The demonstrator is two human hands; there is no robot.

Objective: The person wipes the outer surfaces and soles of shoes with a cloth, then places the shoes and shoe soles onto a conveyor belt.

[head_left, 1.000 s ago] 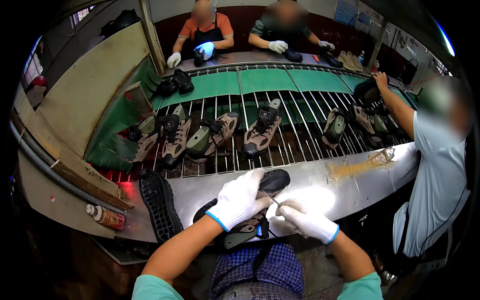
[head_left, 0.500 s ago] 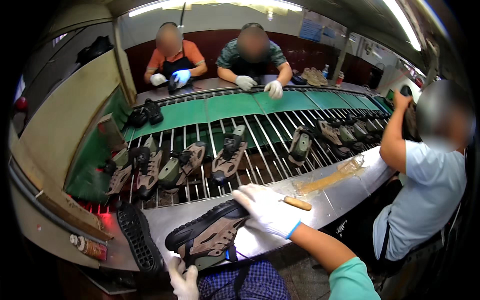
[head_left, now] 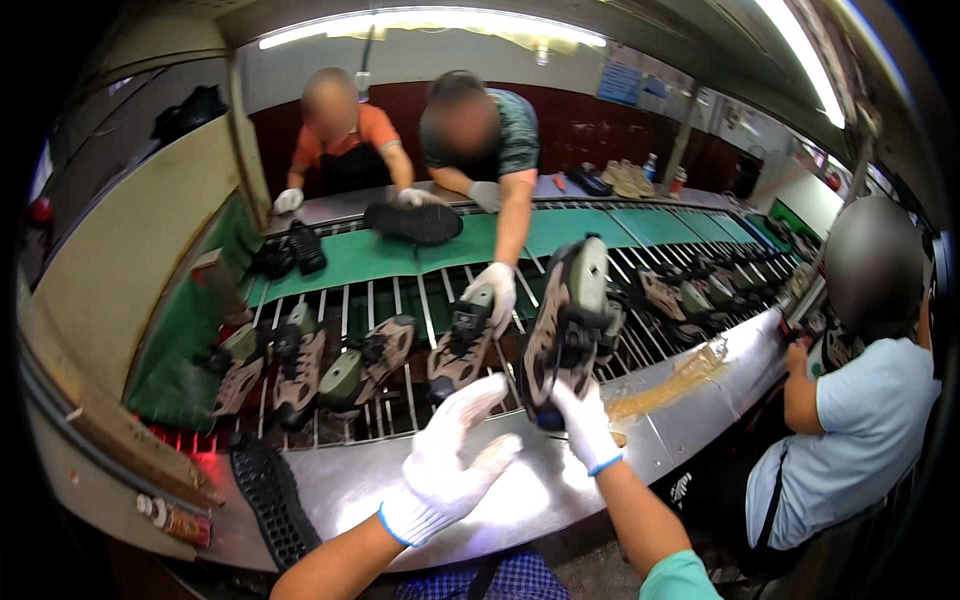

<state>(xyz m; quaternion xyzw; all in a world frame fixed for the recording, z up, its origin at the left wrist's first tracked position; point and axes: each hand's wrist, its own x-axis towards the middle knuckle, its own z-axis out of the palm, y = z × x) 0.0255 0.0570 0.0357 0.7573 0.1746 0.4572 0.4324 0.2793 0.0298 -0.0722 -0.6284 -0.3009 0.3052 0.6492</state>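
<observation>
A brown-and-black shoe [head_left: 545, 345] with a green last in it stands upright in the air over the rack's near edge, heel end up. My right hand [head_left: 585, 415], in a white glove, grips it near the toe. My left hand [head_left: 455, 460], gloved too, hangs with fingers apart and nothing in it, over the metal bench [head_left: 350, 480]. At the bench's left lies a loose black sole [head_left: 272, 500], tread up. Just beyond my left hand, a co-worker's gloved hand [head_left: 497, 295] is on another lasted shoe [head_left: 460, 350] on the rack.
More lasted shoes [head_left: 365, 365] line the rack of metal bars [head_left: 405, 375]. A second co-worker's glove touches a dark shoe [head_left: 413, 224] over the green belt [head_left: 560, 235]. Brown tape [head_left: 665, 385] covers the bench's right part. Another person sits at right. A small bottle [head_left: 180, 522] is at lower left.
The shoe has risen from near my lap to above the rack, in my right hand. My left hand has let go of it. The co-worker opposite has reached across to a rack shoe.
</observation>
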